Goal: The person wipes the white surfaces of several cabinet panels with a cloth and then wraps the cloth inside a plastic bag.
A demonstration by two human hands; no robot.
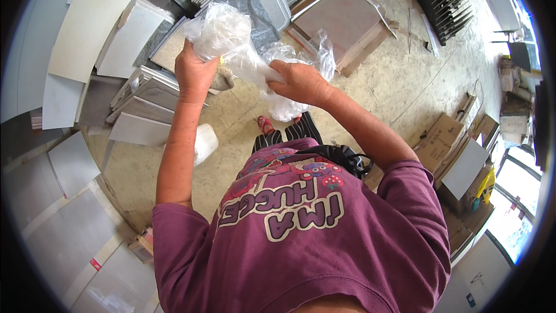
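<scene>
Crumpled clear plastic sheeting (223, 32) is stretched between my two hands in front of me. My left hand (194, 69) is closed on its left part, and a big bunch of the plastic puffs up above the fingers. Fingers and thumb of my right hand (301, 83) grip a twisted, narrow stretch of it. More of the plastic spreads behind that hand and hangs below it, over my feet. Next to my left hand is a small greyish-beige item (222, 79), perhaps cloth; whether I hold it cannot be made out.
Tile slabs (119, 37) lean in stacks at the left, with more patterned slabs (243, 0) ahead. A flat stack of large tiles (336, 17) lies on the floor ahead right. Cardboard boxes (443, 139) stand at the right. A white container (205, 144) sits near my feet.
</scene>
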